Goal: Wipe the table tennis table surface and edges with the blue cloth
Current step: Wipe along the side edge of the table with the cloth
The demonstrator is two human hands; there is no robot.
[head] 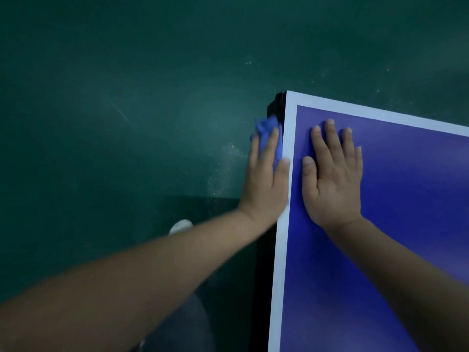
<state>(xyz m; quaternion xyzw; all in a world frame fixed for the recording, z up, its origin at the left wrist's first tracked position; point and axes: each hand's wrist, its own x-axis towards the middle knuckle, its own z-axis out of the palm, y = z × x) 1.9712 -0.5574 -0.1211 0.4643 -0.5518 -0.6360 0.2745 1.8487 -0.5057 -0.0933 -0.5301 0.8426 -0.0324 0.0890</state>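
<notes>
Left hand (266, 181) presses blue cloth (266, 127) against table (281, 262) edge; right hand (332, 181) lies flat.

Right hand (332, 179) lay flat on the surface (380, 262), just inside its left edge, near the far corner. Left hand (266, 181) was off that side, fingers (270, 146) pressing the cloth (266, 127) against the edge. Floor (101, 97) lay left and beyond, with my shoe (180, 226) on it by my left forearm.
</notes>
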